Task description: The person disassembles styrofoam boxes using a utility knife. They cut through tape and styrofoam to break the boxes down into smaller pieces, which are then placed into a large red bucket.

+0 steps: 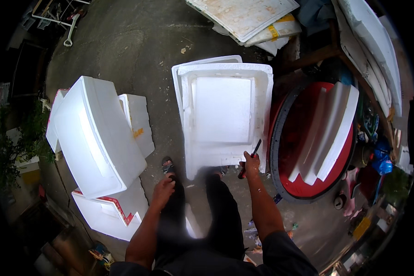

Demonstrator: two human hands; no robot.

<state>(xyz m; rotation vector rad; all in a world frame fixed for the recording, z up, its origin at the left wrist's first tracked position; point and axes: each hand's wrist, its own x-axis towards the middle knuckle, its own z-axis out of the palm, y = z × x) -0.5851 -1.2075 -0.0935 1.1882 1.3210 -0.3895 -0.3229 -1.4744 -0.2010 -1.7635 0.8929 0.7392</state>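
My right hand (251,165) is closed around a red and black utility knife (258,147), its blade pointing up and away from me. The hand is over the near right corner of a white foam box (265,106). That box lies in front of my feet with its hollow side up, and its near wall looks cut down and ragged. Behind it and to its left shows the rim of another white foam piece (177,87). Over my left thigh, my left hand (163,192) is curled closed; whatever its fingers hold, if anything, is hidden.
At left lie a large white foam box (96,133) and a red-trimmed one (101,221). To the right, a round red tub (290,152) with a dark rim holds angled foam strips (329,133). Dirty foam lids (244,18) are stacked at the far side.
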